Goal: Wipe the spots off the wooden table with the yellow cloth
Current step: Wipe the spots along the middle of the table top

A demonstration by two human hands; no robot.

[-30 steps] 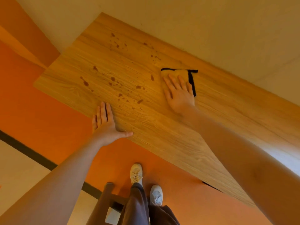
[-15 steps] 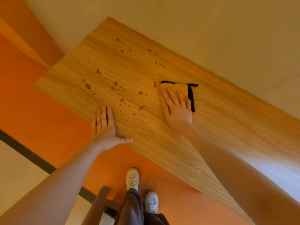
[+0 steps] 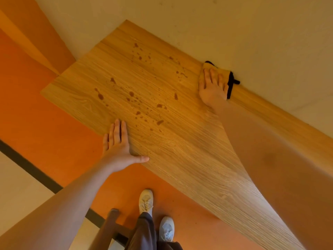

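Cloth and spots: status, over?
Right hand flat on cloth at table's far edge by the wall. Left hand braced on near edge. Spots unwiped. Nothing in the way.

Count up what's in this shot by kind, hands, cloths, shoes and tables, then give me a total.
Hands: 2, the left hand flat on the table's near edge, the right hand pressing on the cloth
Cloths: 1, the yellow cloth with black trim, at the table's far edge
Shoes: 2, the light shoes on the orange floor
Tables: 1, the spotted wooden table
Total: 6
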